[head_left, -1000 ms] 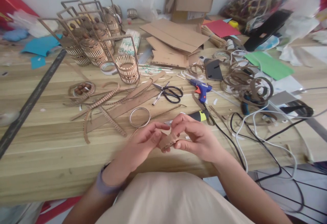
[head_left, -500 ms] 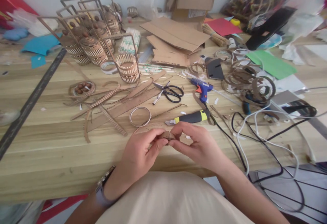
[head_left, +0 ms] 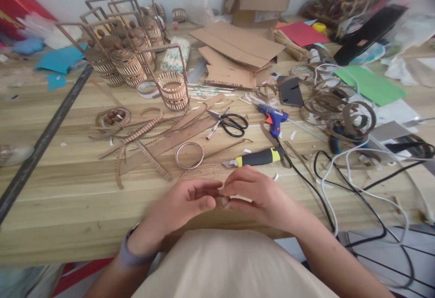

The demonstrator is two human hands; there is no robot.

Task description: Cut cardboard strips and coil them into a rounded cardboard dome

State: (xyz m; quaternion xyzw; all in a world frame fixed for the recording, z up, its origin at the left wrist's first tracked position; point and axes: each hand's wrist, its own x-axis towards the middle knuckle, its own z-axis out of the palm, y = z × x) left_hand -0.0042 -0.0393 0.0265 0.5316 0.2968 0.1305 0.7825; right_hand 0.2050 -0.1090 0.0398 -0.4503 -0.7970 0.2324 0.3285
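My right hand (head_left: pixel 258 198) pinches a small brown cardboard piece (head_left: pixel 223 200) between thumb and fingers, low over the table's front edge. Its exact shape is partly hidden by the fingers. Beside it, my left hand (head_left: pixel 185 202) is open, thumb apart from the stretched fingers, whose tips come close to the piece; whether they touch it I cannot tell. Just beyond the hands lie a utility knife (head_left: pixel 260 157) with black and yellow handle and a thin ring (head_left: pixel 189 155). Black-handled scissors (head_left: pixel 234 124) and a blue glue gun (head_left: pixel 274 119) rest farther back.
Several stick lanterns with tall handles (head_left: pixel 127 64) stand back left, a lidless one (head_left: pixel 172 90) nearer. Corrugated strips (head_left: pixel 152 159) and a ring of brown beads (head_left: pixel 113 116) lie left. Flat cardboard (head_left: pixel 238 46) is behind. Cables (head_left: pixel 340 171) and coiled strips (head_left: pixel 360 119) crowd the right.
My left thumb and fingers have come apart and off the brown piece, which both hands pinched before. My right hand keeps hold, and the piece sits slightly lower. The view has shifted a little.
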